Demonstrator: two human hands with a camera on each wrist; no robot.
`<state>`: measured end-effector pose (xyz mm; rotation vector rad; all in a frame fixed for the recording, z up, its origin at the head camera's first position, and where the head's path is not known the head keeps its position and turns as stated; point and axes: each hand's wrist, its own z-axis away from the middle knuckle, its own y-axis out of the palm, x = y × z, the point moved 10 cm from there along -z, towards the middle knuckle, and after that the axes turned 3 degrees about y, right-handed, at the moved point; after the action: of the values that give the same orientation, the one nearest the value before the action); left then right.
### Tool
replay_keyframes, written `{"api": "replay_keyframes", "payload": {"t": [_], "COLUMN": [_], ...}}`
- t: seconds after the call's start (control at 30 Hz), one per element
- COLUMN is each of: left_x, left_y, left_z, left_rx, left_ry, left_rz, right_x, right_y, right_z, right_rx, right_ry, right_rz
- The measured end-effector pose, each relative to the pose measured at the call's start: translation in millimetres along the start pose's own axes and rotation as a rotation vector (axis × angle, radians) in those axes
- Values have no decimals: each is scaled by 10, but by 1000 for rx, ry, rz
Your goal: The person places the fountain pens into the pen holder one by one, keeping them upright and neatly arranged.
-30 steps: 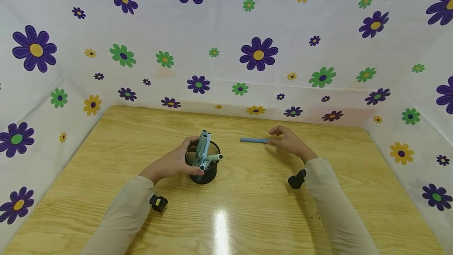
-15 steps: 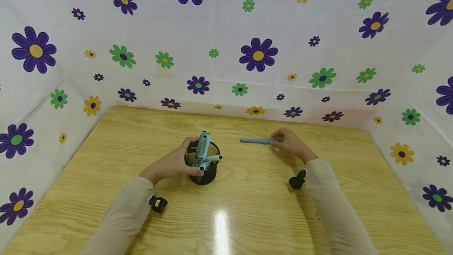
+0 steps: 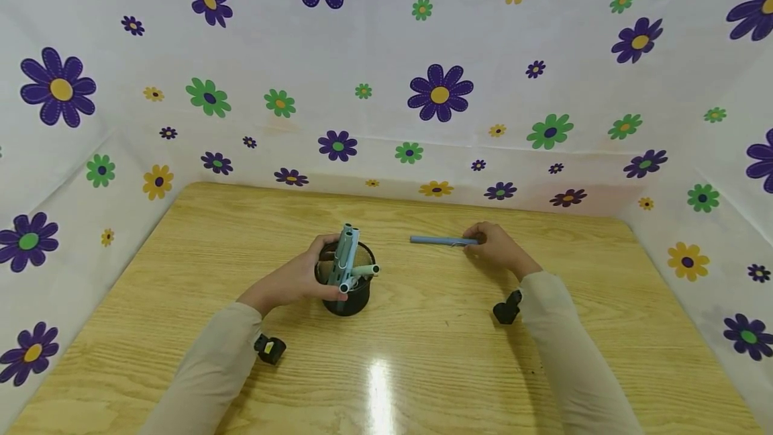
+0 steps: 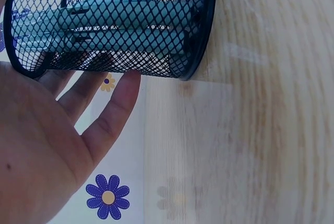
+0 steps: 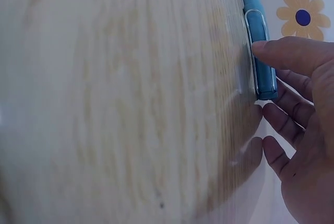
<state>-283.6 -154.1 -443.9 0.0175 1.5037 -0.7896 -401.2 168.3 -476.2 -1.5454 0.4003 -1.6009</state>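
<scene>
My left hand (image 3: 296, 279) is around a round black mesh pen holder (image 3: 356, 302), thumb on the near side and fingers on the far side. Several teal and pale green pens (image 3: 345, 250) stand in it, leaning different ways; through the mesh in the left wrist view, pens (image 4: 120, 15) show inside. To the right, a blue pen (image 3: 436, 240) lies flat on the table. My right hand (image 3: 498, 247) pinches one end of it. In the right wrist view the thumb presses the pen's clip end (image 5: 265, 80), while the other fingers curl behind and below.
The wooden table (image 3: 423, 354) carries all of this. A white cloth (image 3: 386, 39) with printed flowers rises behind it and along both sides. Small black wrist cameras (image 3: 270, 349) hang under both sleeves, close over the tabletop.
My right hand has settled lower onto the pen's right end, its fingers closing around it. The left hand and the pen holder have stayed in place.
</scene>
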Motion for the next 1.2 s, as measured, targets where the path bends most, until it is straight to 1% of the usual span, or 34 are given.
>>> {"api": "replay_keyframes", "payload": {"t": [0.2, 0.43, 0.97, 1.2], "left_x": [-7, -3, -10, -2], "left_y": [3, -2, -3, 0], "left_z": [13, 14, -2, 14], "left_rx": [-3, 3, 6, 1], "left_ry": [-6, -7, -4, -10], "left_rz": [5, 13, 11, -1], "right_x": [22, 23, 120, 86], "right_y": [22, 37, 64, 56], "right_z": [-8, -19, -38, -13], "right_rx": [7, 13, 4, -12], "right_ry": [-6, 9, -21, -16], "right_rz": [17, 13, 50, 60]}}
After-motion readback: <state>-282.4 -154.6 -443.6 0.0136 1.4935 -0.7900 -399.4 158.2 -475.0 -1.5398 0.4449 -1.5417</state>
